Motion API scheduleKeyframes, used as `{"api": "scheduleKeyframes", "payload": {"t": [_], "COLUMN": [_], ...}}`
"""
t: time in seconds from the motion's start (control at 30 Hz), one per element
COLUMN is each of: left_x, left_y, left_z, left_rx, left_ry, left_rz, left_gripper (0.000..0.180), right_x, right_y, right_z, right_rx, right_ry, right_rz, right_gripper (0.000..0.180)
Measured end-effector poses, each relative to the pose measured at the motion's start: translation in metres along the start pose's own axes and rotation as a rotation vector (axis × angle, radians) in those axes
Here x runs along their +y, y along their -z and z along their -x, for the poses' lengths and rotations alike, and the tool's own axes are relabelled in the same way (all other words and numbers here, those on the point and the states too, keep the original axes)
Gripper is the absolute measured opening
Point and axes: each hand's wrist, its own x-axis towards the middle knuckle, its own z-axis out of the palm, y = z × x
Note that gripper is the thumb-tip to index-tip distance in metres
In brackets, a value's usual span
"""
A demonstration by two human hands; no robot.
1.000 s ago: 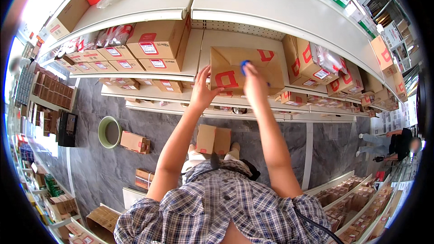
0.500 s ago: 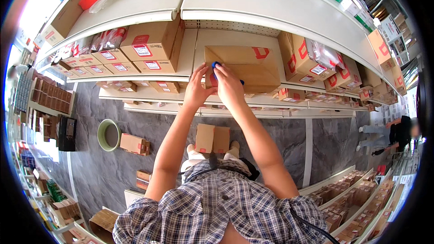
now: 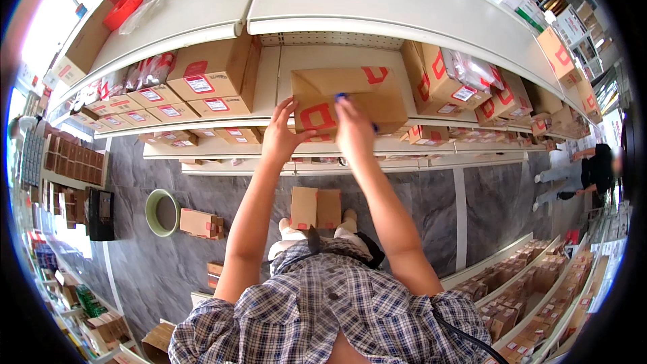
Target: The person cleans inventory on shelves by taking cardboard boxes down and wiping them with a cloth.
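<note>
A brown cardboard box [image 3: 364,91] with red markings sits on a white shelf [image 3: 269,125] in front of me. My left hand [image 3: 282,136] presses flat against the box's left front face, fingers spread. My right hand [image 3: 353,128] is closed around a small blue tool [image 3: 342,97], whose tip rests on the box's front near the top edge. Both forearms reach up from the bottom of the view.
Similar cardboard boxes [image 3: 214,74] fill the shelf on both sides. On the grey floor lie an open box [image 3: 315,207], a smaller box [image 3: 199,222] and a green round bin [image 3: 162,212]. A person [image 3: 586,172] stands far right. Lower shelves [image 3: 526,290] of boxes run at right.
My right hand with the blue tool has moved left across the box's front, from its right part toward its left. My left hand stays on the box's left side.
</note>
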Motion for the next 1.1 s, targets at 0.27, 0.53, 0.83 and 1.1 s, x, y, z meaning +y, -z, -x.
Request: {"api": "scheduleKeyframes", "payload": {"t": [0.27, 0.53, 0.83, 1.1], "left_x": [-0.001, 0.001, -0.004, -0.003], "left_y": [0.008, 0.011, 0.008, 0.008], "left_z": [-0.001, -0.001, 0.000, 0.004], "left_rx": [0.013, -0.012, -0.008, 0.015], "left_ry": [-0.045, -0.060, -0.117, -0.041], "left_rz": [-0.186, -0.175, -0.189, -0.311], "left_gripper": [0.074, 0.073, 0.072, 0.074], "right_x": [0.057, 0.062, 0.134, 0.134], "right_y": [0.041, 0.033, 0.038, 0.033], "right_z": [0.016, 0.023, -0.056, -0.066], "right_rx": [0.196, 0.210, -0.121, -0.152], "right_ry": [-0.131, -0.307, -0.119, -0.083], "right_rz": [0.023, 0.130, -0.167, -0.270], "right_gripper": [0.026, 0.031, 0.027, 0.028]}}
